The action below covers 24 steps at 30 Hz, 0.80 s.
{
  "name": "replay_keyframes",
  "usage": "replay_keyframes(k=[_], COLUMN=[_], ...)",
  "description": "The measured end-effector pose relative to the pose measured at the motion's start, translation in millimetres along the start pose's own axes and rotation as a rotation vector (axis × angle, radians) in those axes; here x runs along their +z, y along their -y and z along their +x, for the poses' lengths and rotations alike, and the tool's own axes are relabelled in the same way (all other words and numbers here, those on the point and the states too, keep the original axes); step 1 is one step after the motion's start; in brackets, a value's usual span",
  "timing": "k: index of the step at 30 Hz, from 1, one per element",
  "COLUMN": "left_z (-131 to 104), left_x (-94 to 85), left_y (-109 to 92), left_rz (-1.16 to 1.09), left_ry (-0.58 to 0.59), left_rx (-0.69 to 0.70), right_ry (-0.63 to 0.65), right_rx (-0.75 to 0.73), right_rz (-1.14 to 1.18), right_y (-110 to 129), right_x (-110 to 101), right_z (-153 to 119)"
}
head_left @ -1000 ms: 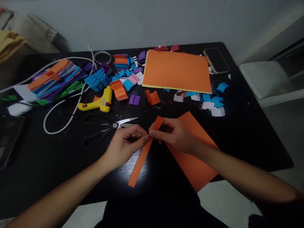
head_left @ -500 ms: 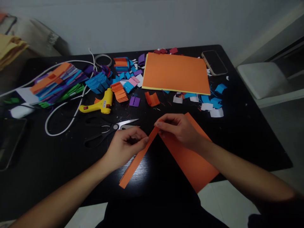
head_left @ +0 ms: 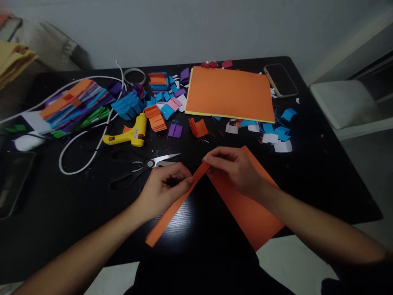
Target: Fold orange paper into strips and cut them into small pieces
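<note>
Between my hands runs a long, narrow orange paper strip (head_left: 167, 219), slanting down toward the table's front edge. My left hand (head_left: 167, 186) pinches it near the middle, thumb on top. At its upper end, my right hand (head_left: 231, 166) grips it between thumb and fingertips. Under my right hand and wrist lies a larger orange paper sheet (head_left: 254, 213), its lower corner past the table edge. Open scissors (head_left: 150, 164) with black handles lie just beyond my left hand, one blade partly behind it.
A yellow glue gun (head_left: 129, 133) and a looped white cable (head_left: 66, 166) lie at left. Bundles of folded colored paper (head_left: 76, 104) and small pieces spread along the back. Stacked orange sheets (head_left: 230, 94) lie at back centre, a phone (head_left: 281, 80) at their right.
The strip's lower end has swung slightly left and down, and its layers look more closely lined up. Both hands keep their hold; the view has shifted a little.
</note>
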<state>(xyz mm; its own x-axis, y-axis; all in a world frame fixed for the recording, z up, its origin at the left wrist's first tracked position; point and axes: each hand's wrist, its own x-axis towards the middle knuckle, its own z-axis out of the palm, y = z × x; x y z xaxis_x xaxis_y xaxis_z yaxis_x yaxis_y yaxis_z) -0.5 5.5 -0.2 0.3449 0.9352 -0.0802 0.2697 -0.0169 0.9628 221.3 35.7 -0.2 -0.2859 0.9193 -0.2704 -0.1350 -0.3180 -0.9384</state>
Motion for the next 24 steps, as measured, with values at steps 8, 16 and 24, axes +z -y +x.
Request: replay_keyframes(k=[8,16,24], left_z=[-1,0,2], left_x=[3.2,2.4,-0.5], left_y=[0,1,3], left_rz=[-0.058,-0.048,-0.073], left_ry=[0.014,0.027,0.01], left_rx=[-0.018,-0.073,-0.094], right_ry=[0.165,0.022,-0.077], right_rx=[0.082,-0.016,-0.083], right_rz=[0.0,-0.042,-0.055], right_y=[-7,2,9], right_x=[8,0,-19], right_z=[-3,1,15])
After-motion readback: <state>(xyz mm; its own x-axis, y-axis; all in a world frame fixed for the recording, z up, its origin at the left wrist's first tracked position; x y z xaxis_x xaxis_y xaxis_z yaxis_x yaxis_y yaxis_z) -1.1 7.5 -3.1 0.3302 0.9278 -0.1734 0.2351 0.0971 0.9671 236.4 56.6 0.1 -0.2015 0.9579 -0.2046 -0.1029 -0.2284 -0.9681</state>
